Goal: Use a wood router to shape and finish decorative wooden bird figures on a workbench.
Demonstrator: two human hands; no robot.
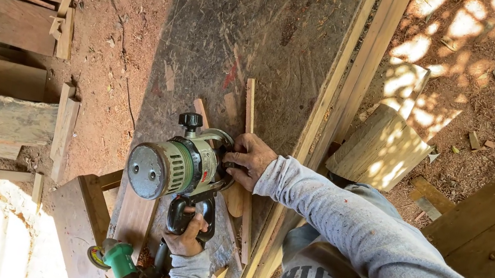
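Note:
A green and silver handheld router (173, 163) stands on a dark worn workbench top (258, 33), over thin wooden strips (251, 109). My left hand (185, 237) is closed around the router's black rear handle. Gripping the far side of the router's body, near its base, is my right hand (249, 159), with a grey sleeve running back to the lower right. A black knob (190, 121) sticks up on the tool's far side. The cutter underneath is hidden.
A green angle grinder (115, 259) lies at the bench's near end. Long planks (369, 52) run along the bench's right edge, with a wood block (383, 148) beside them. Stacked offcuts (22, 21) sit at left on sawdust-covered ground.

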